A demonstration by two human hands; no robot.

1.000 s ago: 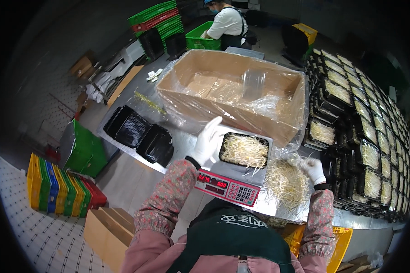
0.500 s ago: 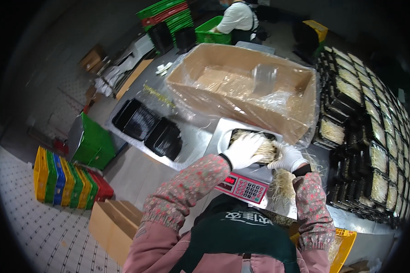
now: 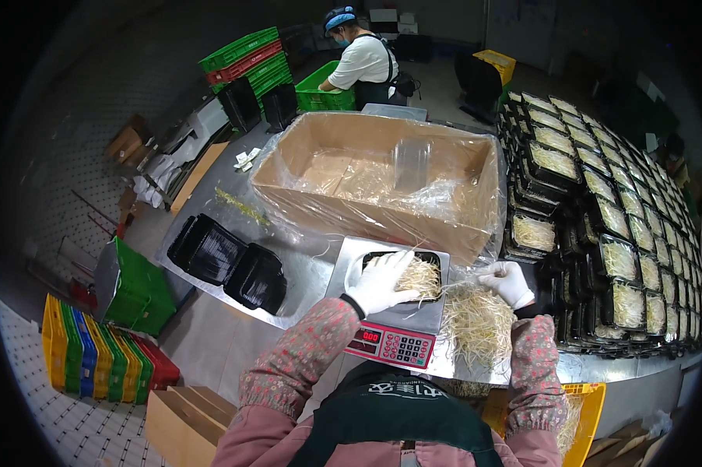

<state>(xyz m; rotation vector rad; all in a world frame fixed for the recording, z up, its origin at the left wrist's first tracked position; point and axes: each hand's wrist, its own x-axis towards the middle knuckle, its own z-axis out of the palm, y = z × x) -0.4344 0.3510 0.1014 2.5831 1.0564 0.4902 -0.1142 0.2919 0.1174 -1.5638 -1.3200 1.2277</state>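
Observation:
On the steel pan of a weighing scale (image 3: pixel 425 317) sits a black plastic tray (image 3: pixel 440 289) filled with pale, thin sprout-like strands (image 3: pixel 419 279). My left hand (image 3: pixel 380 285), in a white glove, lies over the tray's left side, fingers stretched apart and touching the strands. My right hand (image 3: pixel 508 285), gloved too, is beside the scale at the upper edge of a loose heap of strands (image 3: pixel 475 327). Its fingers are bent together in a pinch. A few strands show near the fingertips, but what is between them cannot be made out.
A plastic-lined cardboard box (image 3: pixel 366 206) stands beyond the scale. Black trays (image 3: pixel 226 265) lie left; stacked filled trays (image 3: pixel 623 265) rise on the right. A yellow crate (image 3: pixel 588 420) is below right. Across the table, a person (image 3: pixel 364 62) reaches into a green crate (image 3: pixel 325 97).
My right hand has left the tray and moved right to the loose heap. My left hand remains on the tray's strands. The whole view has shifted.

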